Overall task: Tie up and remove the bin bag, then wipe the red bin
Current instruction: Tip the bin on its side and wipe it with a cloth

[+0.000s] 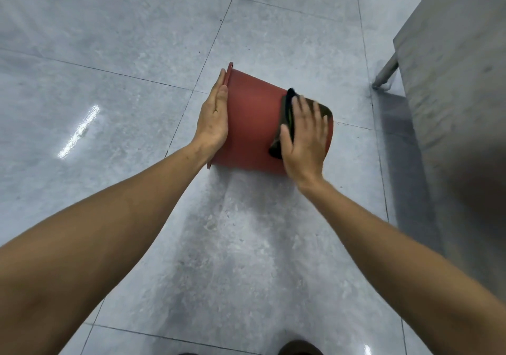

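Observation:
The red bin (253, 124) lies on its side on the grey floor, its rim to the left and its base to the right. My left hand (215, 116) rests flat against the rim end with straight fingers. My right hand (305, 133) presses a dark cloth (286, 116) onto the bin's wall near the base, fingers spread. Part of the cloth is hidden under my palm. No bin bag is in view.
Grey floor tiles (137, 53) spread all round. A grey metal table or cabinet (460, 80) stands at the right, with a metal leg (387, 72) close to the bin's base. The tip of my shoe (299, 348) shows at the bottom edge.

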`<state>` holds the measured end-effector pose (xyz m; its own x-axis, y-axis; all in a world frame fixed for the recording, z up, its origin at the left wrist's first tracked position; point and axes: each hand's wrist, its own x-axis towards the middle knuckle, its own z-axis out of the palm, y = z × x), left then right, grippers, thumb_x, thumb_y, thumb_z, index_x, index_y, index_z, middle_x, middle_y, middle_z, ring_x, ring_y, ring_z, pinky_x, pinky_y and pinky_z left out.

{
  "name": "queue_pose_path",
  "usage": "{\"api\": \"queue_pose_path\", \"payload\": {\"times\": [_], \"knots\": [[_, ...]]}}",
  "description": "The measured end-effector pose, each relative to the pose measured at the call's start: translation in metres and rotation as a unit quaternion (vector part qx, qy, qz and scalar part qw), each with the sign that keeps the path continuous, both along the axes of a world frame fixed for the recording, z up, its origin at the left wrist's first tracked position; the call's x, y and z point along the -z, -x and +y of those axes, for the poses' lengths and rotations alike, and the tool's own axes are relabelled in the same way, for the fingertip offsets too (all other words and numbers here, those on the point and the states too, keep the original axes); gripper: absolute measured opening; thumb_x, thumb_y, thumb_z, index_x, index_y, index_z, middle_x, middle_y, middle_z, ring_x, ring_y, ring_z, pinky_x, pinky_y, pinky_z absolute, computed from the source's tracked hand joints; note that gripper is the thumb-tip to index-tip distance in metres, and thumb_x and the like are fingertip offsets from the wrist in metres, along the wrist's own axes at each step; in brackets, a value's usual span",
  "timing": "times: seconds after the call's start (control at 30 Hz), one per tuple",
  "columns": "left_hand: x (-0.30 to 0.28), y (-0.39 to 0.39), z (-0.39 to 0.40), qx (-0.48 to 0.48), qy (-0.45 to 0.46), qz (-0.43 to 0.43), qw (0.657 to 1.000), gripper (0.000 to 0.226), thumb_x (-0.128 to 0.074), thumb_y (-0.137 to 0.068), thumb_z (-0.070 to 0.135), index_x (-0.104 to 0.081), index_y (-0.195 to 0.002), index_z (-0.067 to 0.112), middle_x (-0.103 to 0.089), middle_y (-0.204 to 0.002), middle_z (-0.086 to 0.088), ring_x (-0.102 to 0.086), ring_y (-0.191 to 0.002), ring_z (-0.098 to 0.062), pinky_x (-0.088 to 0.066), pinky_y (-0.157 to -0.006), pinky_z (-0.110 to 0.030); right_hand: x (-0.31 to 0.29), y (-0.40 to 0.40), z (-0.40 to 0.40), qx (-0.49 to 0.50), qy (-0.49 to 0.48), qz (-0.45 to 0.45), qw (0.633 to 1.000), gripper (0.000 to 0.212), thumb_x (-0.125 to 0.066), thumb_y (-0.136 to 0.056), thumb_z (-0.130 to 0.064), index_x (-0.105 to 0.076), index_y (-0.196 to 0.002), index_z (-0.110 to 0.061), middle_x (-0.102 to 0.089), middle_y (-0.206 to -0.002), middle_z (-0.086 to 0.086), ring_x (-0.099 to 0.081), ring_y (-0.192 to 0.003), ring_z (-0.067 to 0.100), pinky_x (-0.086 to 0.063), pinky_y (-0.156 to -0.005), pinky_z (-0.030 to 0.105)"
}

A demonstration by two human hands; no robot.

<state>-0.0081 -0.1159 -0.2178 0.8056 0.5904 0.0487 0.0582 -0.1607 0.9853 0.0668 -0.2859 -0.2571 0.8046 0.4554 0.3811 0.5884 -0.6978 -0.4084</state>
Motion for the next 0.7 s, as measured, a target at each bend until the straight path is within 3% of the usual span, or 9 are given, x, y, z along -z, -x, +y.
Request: {"api": "queue_pose_path", "payload": {"times": [0.1,0.2,0.4,0.47,0.53,0.63,0.7], "knots": [[0.002,0.004,0.000,0.005,-0.003,-0.010,1.000,0.045,-0.023,-0.107,0.033,-0.030,-0.151,0.026,-0.029,-0.156,0.012,-0.025,-0.142,0.001,-0.020,-0.114,-0.009,0.018,0.033,0.003,-0.105,0.044,-0.080,0.990,0.057,-0.041,-0.100,-0.026,-0.027,-0.154,-0.013,-0.024,-0.162,0.004,-0.013,-0.151,0.028,-0.009,-0.122,0.052],[0.003,0.006,0.001,0.013,0.004,-0.012,1.000,0.045,-0.022,-0.106,0.035,-0.030,-0.150,0.029,-0.030,-0.156,0.014,-0.026,-0.142,0.000,-0.021,-0.119,-0.023,0.012,0.033,0.016,-0.149,0.046,-0.095,0.983,0.057,-0.042,-0.098,-0.017,-0.030,-0.153,-0.015,-0.028,-0.161,0.002,-0.016,-0.151,0.028,-0.012,-0.122,0.053],[0.005,0.006,-0.001,0.004,0.011,-0.021,1.000,0.045,-0.024,-0.107,0.032,-0.031,-0.150,0.026,-0.034,-0.154,0.012,-0.032,-0.140,0.001,-0.026,-0.117,-0.022,-0.032,0.002,0.048,-0.146,0.022,0.001,0.989,0.058,-0.038,-0.091,-0.020,-0.040,-0.149,-0.019,-0.041,-0.154,-0.001,-0.027,-0.147,0.023,-0.013,-0.123,0.043],[0.007,0.007,-0.006,-0.007,0.005,-0.030,1.000,0.045,-0.025,-0.107,0.030,-0.030,-0.151,0.024,-0.034,-0.154,0.010,-0.034,-0.136,0.004,-0.029,-0.114,-0.017,-0.042,-0.016,0.053,-0.131,0.026,0.045,0.990,0.056,-0.037,-0.091,-0.022,-0.044,-0.146,-0.019,-0.047,-0.149,0.000,-0.035,-0.142,0.023,-0.020,-0.120,0.041],[0.009,0.006,-0.011,-0.023,0.006,-0.034,0.999,0.045,-0.026,-0.107,0.030,-0.029,-0.151,0.027,-0.035,-0.154,0.012,-0.035,-0.130,0.011,-0.030,-0.108,-0.008,-0.050,-0.036,0.052,-0.104,0.019,0.084,0.991,0.051,-0.038,-0.091,-0.022,-0.051,-0.140,-0.020,-0.057,-0.139,0.000,-0.048,-0.130,0.022,-0.035,-0.110,0.039],[0.010,0.005,-0.015,-0.046,0.020,-0.029,0.998,0.044,-0.027,-0.106,0.033,-0.030,-0.150,0.031,-0.036,-0.152,0.015,-0.035,-0.134,0.005,-0.028,-0.113,-0.015,-0.051,-0.058,0.036,-0.043,0.006,0.122,0.992,0.041,-0.038,-0.092,-0.025,-0.061,-0.126,-0.023,-0.066,-0.119,-0.001,-0.058,-0.110,0.023,-0.045,-0.088,0.036],[0.010,0.004,-0.016,-0.054,0.017,-0.027,0.998,0.044,-0.028,-0.106,0.033,-0.031,-0.150,0.030,-0.036,-0.152,0.016,-0.032,-0.137,0.004,-0.025,-0.113,-0.014,-0.044,-0.063,0.016,-0.015,0.003,0.117,0.993,0.041,-0.037,-0.091,-0.026,-0.060,-0.126,-0.024,-0.065,-0.120,-0.001,-0.057,-0.111,0.023,-0.044,-0.093,0.037]]}}
